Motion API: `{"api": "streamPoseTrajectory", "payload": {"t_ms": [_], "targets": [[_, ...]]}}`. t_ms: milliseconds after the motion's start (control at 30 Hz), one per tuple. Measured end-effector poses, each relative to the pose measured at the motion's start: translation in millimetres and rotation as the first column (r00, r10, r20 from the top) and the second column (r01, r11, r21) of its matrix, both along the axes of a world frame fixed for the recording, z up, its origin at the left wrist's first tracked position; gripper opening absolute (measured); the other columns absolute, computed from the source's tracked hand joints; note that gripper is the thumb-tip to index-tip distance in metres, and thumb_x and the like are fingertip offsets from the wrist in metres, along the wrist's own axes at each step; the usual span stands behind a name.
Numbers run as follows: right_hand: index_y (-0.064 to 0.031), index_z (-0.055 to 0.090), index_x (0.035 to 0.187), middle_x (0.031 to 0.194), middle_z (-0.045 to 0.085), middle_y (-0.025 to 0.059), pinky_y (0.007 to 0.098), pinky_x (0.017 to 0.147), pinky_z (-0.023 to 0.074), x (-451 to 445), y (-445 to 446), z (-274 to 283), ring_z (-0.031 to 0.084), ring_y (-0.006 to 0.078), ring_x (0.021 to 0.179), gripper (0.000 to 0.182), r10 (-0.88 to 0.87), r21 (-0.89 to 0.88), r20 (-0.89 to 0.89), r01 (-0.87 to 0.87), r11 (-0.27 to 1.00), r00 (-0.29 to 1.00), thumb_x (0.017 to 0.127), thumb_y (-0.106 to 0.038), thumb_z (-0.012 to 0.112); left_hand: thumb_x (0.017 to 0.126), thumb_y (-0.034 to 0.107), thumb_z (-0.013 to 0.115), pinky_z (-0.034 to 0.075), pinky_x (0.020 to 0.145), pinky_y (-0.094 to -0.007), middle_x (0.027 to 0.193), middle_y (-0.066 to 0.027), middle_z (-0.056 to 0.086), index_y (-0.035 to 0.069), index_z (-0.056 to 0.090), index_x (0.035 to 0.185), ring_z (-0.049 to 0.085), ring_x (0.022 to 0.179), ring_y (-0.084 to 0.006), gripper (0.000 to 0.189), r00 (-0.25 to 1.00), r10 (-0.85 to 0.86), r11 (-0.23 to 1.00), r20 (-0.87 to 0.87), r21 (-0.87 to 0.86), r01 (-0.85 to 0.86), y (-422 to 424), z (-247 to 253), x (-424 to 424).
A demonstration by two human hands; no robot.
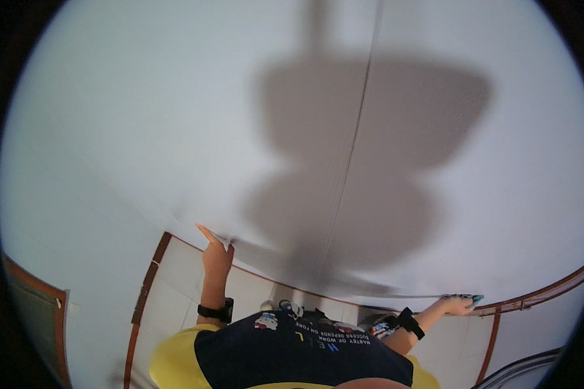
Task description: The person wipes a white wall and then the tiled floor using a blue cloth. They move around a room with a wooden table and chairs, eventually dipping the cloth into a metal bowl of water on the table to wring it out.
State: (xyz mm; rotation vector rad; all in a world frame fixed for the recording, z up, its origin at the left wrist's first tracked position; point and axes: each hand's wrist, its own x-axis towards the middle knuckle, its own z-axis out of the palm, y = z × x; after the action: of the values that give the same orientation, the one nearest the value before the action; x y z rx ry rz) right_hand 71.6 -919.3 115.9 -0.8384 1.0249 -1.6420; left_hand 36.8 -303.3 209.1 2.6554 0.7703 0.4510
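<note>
In front of me rises a broad white wall [126, 121], with a thin dark seam or crack running down its middle. My left hand [215, 250] is against the lower left of this wall, its fingers and thumb spread apart with nothing held. Farther right, my right hand [456, 305] grips a small teal and dark object [462, 297] flat against the wall. Its kind is unclear, as most of it is seen edge-on. Each wrist wears a black band.
A reddish-brown skirting strip [301, 290] runs along the foot of the wall above a pale tiled floor [175, 287]. At the far left stands a brown-framed door or panel [36, 311]. A dark curved rail or edge [520, 367] is at lower right.
</note>
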Motion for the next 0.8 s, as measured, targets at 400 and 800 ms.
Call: {"api": "streamPoseTrajectory", "payload": {"t_ms": [400, 800], "targets": [[0.0071, 0.052, 0.120, 0.116, 0.056, 0.0201, 0.0386, 0.081, 0.0495, -8.1, 49.2, 75.5, 0.057, 0.0288, 0.097, 0.039, 0.114, 0.148, 0.119, -0.131, 0.980, 0.986, 0.087, -0.012, 0.045, 0.076, 0.012, 0.069, 0.053, 0.072, -0.0444, 0.102, -0.0228, 0.063, -0.004, -0.030, 0.135, 0.064, 0.084, -0.0404, 0.116, 0.985, -0.168, 0.985, 0.045, -0.033, 0.170, -19.5, 15.0, -5.4], [0.0058, 0.049, 0.123, 0.130, 0.044, 0.0114, 0.0366, 0.104, 0.0310, -30.2, 117.5, 207.0, 0.043, 0.0250, 0.121, 0.038, 0.101, -0.264, -0.030, -0.105, 0.959, 0.994, 0.086, -0.003, 0.043, 0.078, 0.016, 0.067, 0.052, 0.077, -0.0445, 0.102, -0.0276, 0.062, -0.006, -0.033, 0.133, 0.064, 0.087, -0.0412, 0.116, 0.952, -0.306, 0.950, 0.011, -0.055, 0.306, -71.9, 53.0, -24.4]]}}
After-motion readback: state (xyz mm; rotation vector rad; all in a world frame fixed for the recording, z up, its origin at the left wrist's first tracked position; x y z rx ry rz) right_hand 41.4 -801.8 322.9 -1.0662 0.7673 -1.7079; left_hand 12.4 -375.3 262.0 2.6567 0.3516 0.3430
